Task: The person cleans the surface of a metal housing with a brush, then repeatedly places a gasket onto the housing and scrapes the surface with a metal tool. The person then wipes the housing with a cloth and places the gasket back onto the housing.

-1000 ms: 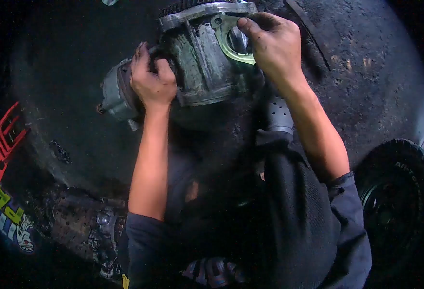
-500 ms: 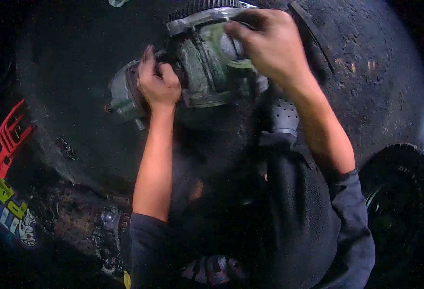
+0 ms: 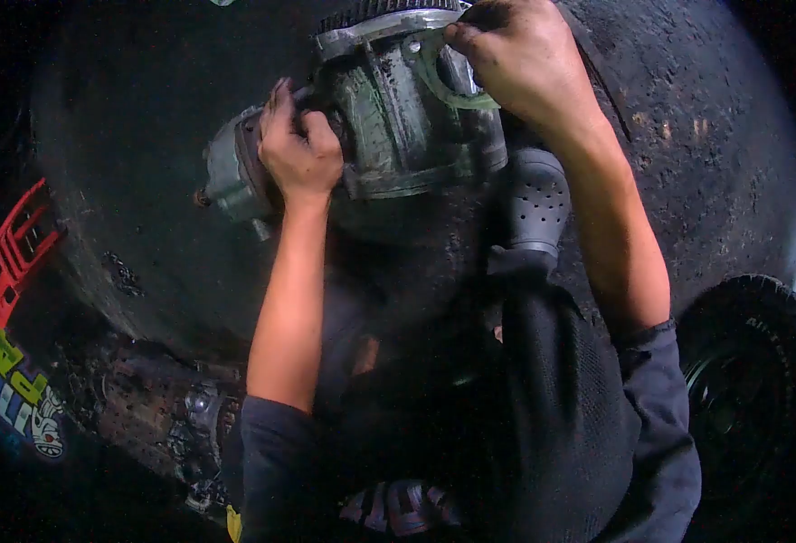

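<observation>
A grimy metal engine housing (image 3: 389, 118) lies on the dark floor, with a toothed gear (image 3: 371, 13) at its top. A smaller metal cover (image 3: 235, 172) sits at its left side. My left hand (image 3: 300, 149) is closed at the joint between cover and housing, its fingers curled against the metal; the fingertips are partly hidden. At the housing's upper right, my right hand (image 3: 525, 59) is closed in a pinch at the upper edge of a pale green ring (image 3: 430, 77), which looks like a gasket. The ring lies around a round opening, partly covered by my fingers.
My foot in a grey perforated clog (image 3: 540, 204) is close below the housing. A tyre (image 3: 751, 353) stands at the right. Dirty metal parts (image 3: 203, 421) lie at lower left, near a red part (image 3: 23, 253) and colourful lettering (image 3: 9, 380).
My right hand has moved slightly up and right, and the pale green ring has shifted right with it. My left hand stays almost in place.
</observation>
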Demonstrator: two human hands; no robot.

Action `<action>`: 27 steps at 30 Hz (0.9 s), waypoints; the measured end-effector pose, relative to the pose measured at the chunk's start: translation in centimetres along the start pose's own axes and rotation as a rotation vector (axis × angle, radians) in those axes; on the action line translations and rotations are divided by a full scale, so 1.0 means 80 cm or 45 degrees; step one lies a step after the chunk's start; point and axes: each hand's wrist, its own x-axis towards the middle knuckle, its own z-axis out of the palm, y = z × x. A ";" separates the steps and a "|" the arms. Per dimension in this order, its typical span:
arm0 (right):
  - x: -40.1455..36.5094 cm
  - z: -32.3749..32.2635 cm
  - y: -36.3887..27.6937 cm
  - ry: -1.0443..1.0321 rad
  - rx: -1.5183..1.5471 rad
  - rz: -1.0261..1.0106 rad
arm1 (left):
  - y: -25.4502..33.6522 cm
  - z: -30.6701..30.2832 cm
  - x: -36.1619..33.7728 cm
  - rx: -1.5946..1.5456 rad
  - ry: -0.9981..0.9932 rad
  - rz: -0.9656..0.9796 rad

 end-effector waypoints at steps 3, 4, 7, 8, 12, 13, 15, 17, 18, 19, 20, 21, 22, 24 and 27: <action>0.006 0.004 -0.013 -0.054 -0.174 -0.104 | 0.001 -0.001 0.000 -0.030 -0.001 -0.026; 0.010 0.003 -0.018 -0.073 -0.276 -0.116 | 0.000 -0.001 0.000 -0.033 -0.010 -0.030; 0.015 0.011 -0.015 -0.056 -0.245 -0.254 | -0.003 -0.004 -0.001 0.014 0.021 0.008; 0.016 0.009 -0.020 -0.057 -0.253 -0.263 | -0.001 -0.004 -0.001 -0.020 -0.003 -0.049; 0.023 0.017 0.040 -0.117 -0.215 -0.520 | -0.004 -0.004 0.001 -0.016 -0.034 -0.009; 0.017 0.008 0.038 -0.117 -0.216 -0.521 | -0.003 -0.002 -0.001 -0.017 -0.034 -0.009; -0.001 -0.009 0.023 -0.527 -0.226 -0.163 | 0.000 0.001 -0.001 -0.011 0.016 -0.061; -0.003 -0.012 0.035 -0.447 -0.155 -0.225 | -0.001 0.000 0.000 -0.011 0.009 -0.044; 0.003 -0.012 0.039 -0.300 -0.165 -0.398 | -0.002 0.000 -0.001 -0.017 -0.007 -0.030; 0.010 -0.011 0.043 -0.152 -0.173 -0.563 | -0.003 -0.001 0.000 -0.014 -0.013 -0.031; 0.020 0.007 0.050 0.033 0.158 -0.665 | -0.003 -0.001 0.000 -0.005 -0.022 -0.052; 0.018 0.005 0.033 0.035 0.162 -0.659 | -0.002 -0.001 0.000 0.004 -0.030 -0.070; 0.017 -0.005 0.005 -0.182 0.049 -0.395 | -0.002 -0.002 0.001 0.004 -0.037 -0.069; 0.017 0.003 0.001 -0.278 -0.050 -0.382 | -0.001 -0.003 0.001 0.070 -0.038 -0.032; 0.011 -0.009 0.010 -0.526 -0.167 -0.429 | -0.007 0.000 0.000 0.015 -0.005 0.007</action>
